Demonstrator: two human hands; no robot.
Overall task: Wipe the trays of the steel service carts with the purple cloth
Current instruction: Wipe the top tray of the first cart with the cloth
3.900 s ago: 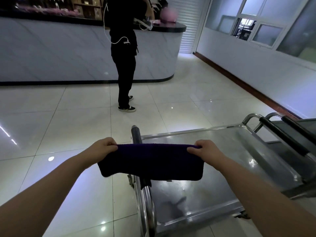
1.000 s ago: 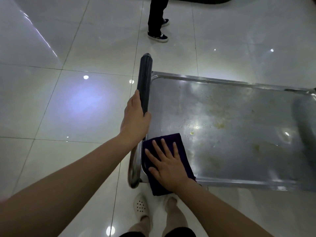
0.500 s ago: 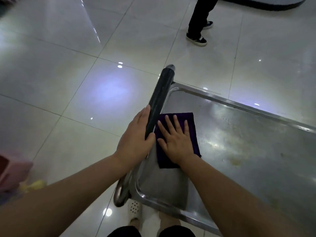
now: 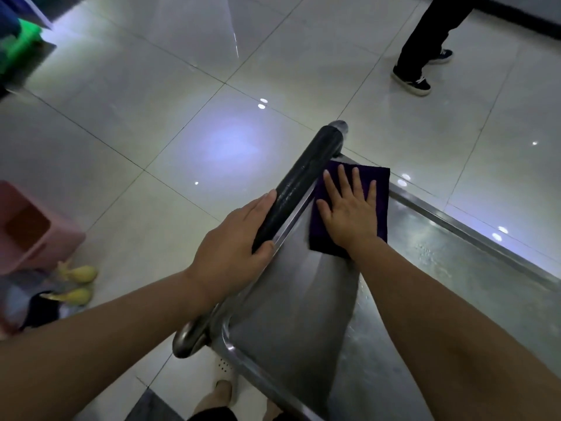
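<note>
The steel cart's top tray point(image 4: 303, 323) fills the lower right of the head view, dull and smeared further right. A folded purple cloth point(image 4: 381, 189) lies flat in the tray's far left corner, just beside the black padded push handle point(image 4: 300, 183). My right hand point(image 4: 349, 212) presses on the cloth with straight, spread fingers. My left hand point(image 4: 233, 244) grips the lower part of the handle, thumb curled under it.
A person's dark trouser legs and sneakers point(image 4: 413, 82) stand on the tiled floor at the upper right. A pink stool point(image 4: 33, 232) with yellow slippers point(image 4: 77, 284) beside it sits at the left edge, and a green object point(image 4: 18, 47) at the top left.
My right hand has slid the cloth along the handle side, from the tray's near corner to its far corner. The left hand keeps its grip on the handle.
</note>
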